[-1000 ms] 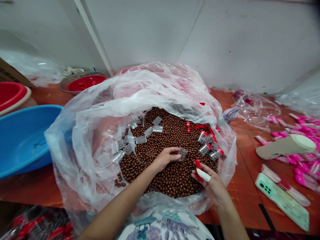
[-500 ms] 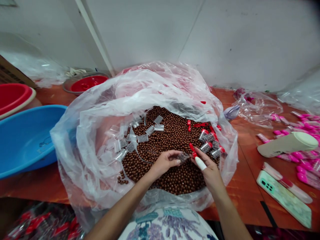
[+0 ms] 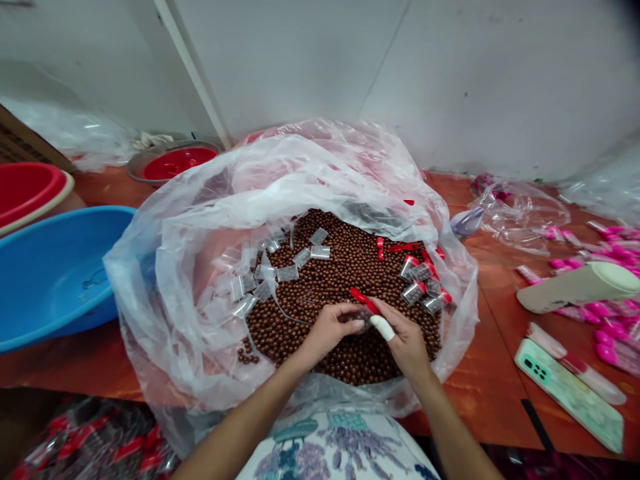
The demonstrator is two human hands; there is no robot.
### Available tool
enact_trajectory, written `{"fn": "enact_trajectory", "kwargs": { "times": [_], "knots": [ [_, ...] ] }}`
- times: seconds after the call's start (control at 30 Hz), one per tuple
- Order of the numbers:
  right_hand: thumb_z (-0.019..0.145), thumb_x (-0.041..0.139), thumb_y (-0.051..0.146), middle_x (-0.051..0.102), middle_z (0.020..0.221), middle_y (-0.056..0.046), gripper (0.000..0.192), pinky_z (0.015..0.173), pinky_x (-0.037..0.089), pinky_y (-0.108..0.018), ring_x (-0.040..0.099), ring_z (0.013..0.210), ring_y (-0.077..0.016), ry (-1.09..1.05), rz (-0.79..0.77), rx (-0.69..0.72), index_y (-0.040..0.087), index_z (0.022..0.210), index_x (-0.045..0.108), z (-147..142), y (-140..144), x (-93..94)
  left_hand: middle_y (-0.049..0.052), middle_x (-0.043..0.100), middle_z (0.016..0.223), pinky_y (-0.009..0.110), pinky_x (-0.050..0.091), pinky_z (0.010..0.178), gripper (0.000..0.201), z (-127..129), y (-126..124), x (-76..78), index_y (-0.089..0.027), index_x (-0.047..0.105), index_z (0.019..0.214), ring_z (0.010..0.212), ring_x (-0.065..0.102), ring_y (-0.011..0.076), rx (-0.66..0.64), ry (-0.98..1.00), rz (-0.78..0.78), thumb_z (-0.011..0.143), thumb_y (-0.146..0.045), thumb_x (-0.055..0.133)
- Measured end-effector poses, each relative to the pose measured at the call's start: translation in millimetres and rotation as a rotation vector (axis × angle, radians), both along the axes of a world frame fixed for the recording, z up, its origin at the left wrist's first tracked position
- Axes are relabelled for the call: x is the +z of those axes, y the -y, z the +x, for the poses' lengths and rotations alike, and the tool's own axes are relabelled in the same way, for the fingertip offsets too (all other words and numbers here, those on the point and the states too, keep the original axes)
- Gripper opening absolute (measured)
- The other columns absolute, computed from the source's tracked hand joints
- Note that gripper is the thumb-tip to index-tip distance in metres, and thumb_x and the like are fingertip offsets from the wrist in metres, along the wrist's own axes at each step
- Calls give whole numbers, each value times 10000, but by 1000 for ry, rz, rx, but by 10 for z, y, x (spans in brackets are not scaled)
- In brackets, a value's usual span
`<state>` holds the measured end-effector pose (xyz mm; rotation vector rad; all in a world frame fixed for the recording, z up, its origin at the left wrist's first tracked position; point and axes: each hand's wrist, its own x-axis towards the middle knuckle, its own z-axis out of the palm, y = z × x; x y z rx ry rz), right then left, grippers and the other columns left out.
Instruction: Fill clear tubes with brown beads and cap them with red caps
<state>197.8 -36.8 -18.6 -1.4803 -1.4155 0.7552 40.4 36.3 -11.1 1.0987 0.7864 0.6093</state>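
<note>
A big clear plastic bag (image 3: pixel 200 220) lies open on the table, full of small brown balls (image 3: pixel 345 267). My left hand (image 3: pixel 327 330) pinches a tiny clear pouch (image 3: pixel 364 319) over the balls. My right hand (image 3: pixel 407 340), with a white cover on one finger, holds a red clip (image 3: pixel 364 301) against the pouch's top. The two hands meet at the pouch. Empty clear pouches (image 3: pixel 280 270) lie on the balls to the left. Filled pouches with red clips (image 3: pixel 425 287) lie in a heap to the right.
A blue basin (image 3: pixel 45 267) and red bowls (image 3: pixel 25 190) stand at the left. At the right lie a phone (image 3: pixel 570 393), a cream hand tool (image 3: pixel 580 285), pink packets (image 3: pixel 610 313) and crumpled plastic (image 3: pixel 520 213). A wall rises behind the bag.
My right hand has moved up and left with the red clip until it meets the pouch in my left hand. The left hand stayed almost still.
</note>
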Motion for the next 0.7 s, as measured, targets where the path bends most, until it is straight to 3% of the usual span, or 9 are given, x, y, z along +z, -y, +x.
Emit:
{"fn": "enact_trajectory", "kwargs": {
  "times": [0.13,0.27,0.43,0.57,0.7],
  "knots": [
    [723,656,292,396,1375,-84,733,1049,316,-428,369,1260,-242,234,71,36,233,1365,307,-38,11,-86,43,666,839,270,451,707,379,6,62,40,-138,656,971,713,585,144,25,91,-144,619,-253,738],
    [728,622,258,478,1275,-102,668,996,372,-428,452,1176,-238,315,130,-23,217,1327,327,-100,10,-128,58,653,906,214,429,674,354,11,118,49,-141,634,966,753,585,126,22,149,-249,704,-374,676],
    [685,635,262,568,1151,-81,584,927,400,-439,527,1058,-251,398,179,11,231,1229,424,-171,7,-95,76,665,820,246,453,584,554,97,155,11,-150,596,971,669,611,155,35,250,-519,783,-636,407],
    [702,618,255,569,1157,-71,576,967,337,-475,508,1086,-256,455,206,40,244,1240,412,-216,21,-89,70,665,757,252,465,593,597,178,183,-44,-124,604,947,644,615,157,80,279,-505,771,-657,399],
    [742,591,268,372,1371,-119,734,985,337,-435,345,1253,-262,464,137,159,185,1376,231,-134,53,-53,58,649,728,236,456,526,637,155,189,-57,-108,604,980,541,583,124,158,213,-420,760,-669,396]
  ]
}}
